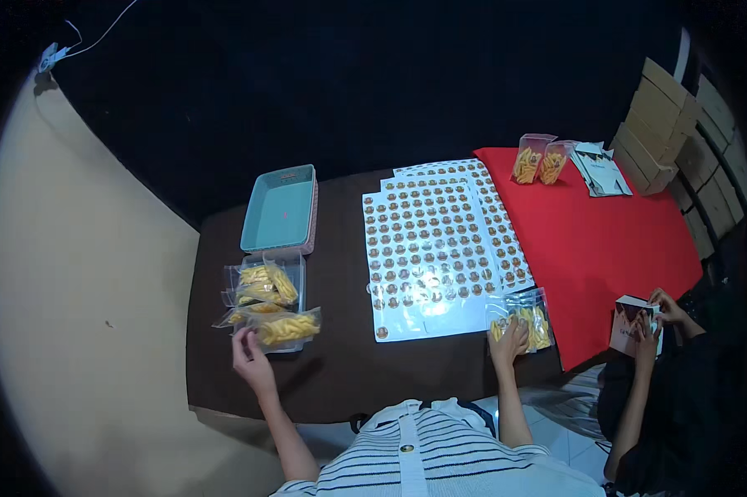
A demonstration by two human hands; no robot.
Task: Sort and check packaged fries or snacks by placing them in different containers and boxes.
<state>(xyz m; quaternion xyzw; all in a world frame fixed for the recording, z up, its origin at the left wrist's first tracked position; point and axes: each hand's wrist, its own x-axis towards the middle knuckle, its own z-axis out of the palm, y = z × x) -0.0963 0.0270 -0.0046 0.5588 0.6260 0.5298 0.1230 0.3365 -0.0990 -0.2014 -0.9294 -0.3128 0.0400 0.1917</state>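
Note:
My left hand (249, 360) grips the edge of a clear plastic bag of yellow stick snacks (289, 327), held over the near end of a clear plastic tray (300, 273). Several more such bags (262, 286) lie piled in that tray. At the near right corner of the sticker sheets, my right hand (511, 340) rests on clear bags of the same snack (538, 326), fingers curled over them; whether it grips them I cannot tell. Large white sheets of round brown stickers (432, 248) lie overlapping between my hands.
Behind the tray stands a green plastic basket (280, 211). A red cloth (584, 248) covers the right side, with two upright snack pouches (527, 161), folded printed cartons (600, 171) and stacked cardboard boxes (653, 130). At right, a co-worker's hands (650, 323) hold a printed carton (625, 326).

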